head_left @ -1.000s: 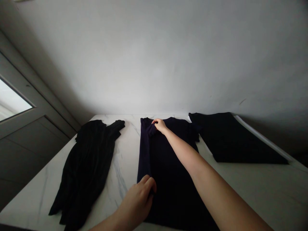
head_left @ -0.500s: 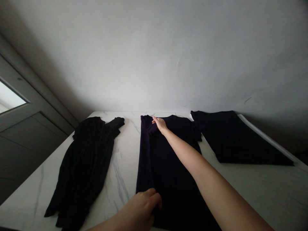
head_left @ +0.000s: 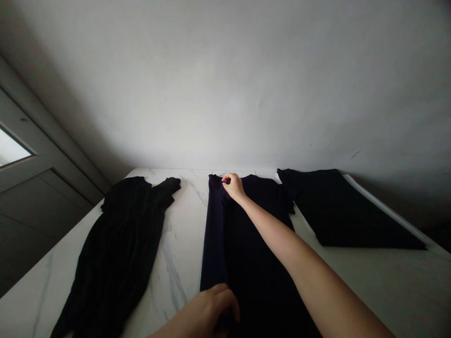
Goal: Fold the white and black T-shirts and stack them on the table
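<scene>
A dark navy long-sleeved garment (head_left: 246, 263) lies flat on the white marble table (head_left: 183, 249), its left side folded inward in a long strip. My right hand (head_left: 233, 185) pinches the fabric near the top left shoulder, close to the collar. My left hand (head_left: 211, 312) sits at the lower edge of the view, fingers closed on the folded edge. The garment's lower end is hidden below the frame.
A black garment (head_left: 120, 249) lies lengthwise to the left, with a strip of marble between it and the navy one. A folded black garment (head_left: 345, 216) lies at the back right. A grey door with a window (head_left: 35, 188) stands left; a wall rises behind.
My left hand has moved down and slightly right along the folded edge, drawing nearer the bottom of the view. My right hand stays at the shoulder, its fingers gathering the fabric more tightly.
</scene>
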The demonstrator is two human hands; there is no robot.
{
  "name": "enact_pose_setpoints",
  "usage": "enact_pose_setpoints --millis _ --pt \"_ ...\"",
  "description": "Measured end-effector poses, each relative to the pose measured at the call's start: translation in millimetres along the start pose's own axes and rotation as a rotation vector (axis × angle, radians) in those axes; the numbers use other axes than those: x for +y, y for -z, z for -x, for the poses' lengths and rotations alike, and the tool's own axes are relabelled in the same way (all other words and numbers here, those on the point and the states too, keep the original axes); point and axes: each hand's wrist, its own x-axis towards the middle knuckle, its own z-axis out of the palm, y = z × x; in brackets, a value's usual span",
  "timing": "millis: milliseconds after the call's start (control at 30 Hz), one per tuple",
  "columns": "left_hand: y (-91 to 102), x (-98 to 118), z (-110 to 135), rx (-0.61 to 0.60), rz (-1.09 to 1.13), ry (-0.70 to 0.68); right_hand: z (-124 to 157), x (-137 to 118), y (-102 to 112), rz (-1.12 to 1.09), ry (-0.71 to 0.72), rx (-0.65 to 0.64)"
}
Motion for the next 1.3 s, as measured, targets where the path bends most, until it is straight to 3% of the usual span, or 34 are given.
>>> enact_pose_setpoints --millis 167,267,367,567,633,700,867,1000,1133,1300 --pt "1.0 1.0 -6.5 -0.067 -0.046 0.042 6.2 16.8 -5.1 0.029 -0.082 -0.039" --pt "25.2 1.2 -13.3 -0.067 -0.047 -0.039 10.6 26.0 -10.4 0.03 -0.124 0.004" --pt "73.8 -8.2 -45.3 0.125 -0.139 -0.093 16.7 34.3 -13.2 0.017 -0.204 0.115" --pt "191.0 -54.9 -167.5 0.611 -0.433 0.039 33.3 44.5 -7.0 -0.019 -0.446 0.17" --pt "216.2 -69.4 -200.3 0.701 -0.493 0.077 37.0 46.1 -4.0 -0.022 -0.474 0.161" --pt "231.8 -82.4 -223.8 0.719 -0.518 0.112 39.1 47.7 -1.9 -0.03 -0.463 0.144" --pt "249.3 -111.8 -255.7 0.653 -0.502 0.129 41.4 45.9 0.0 -0.003 -0.455 0.085" --pt "258.1 -125.7 -268.4 0.628 -0.485 0.092 43.2 31.7 1.5 0.076 -0.328 0.084" --pt "263.0 -128.2 -272.9 0.616 -0.467 0.054 44.4 15.3 3.8 0.192 -0.263 0.032" --pt "261.3 -123.4 -271.4 0.645 -0.455 0.027 42.0 7.7 4.3 0.22 -0.245 0.058"
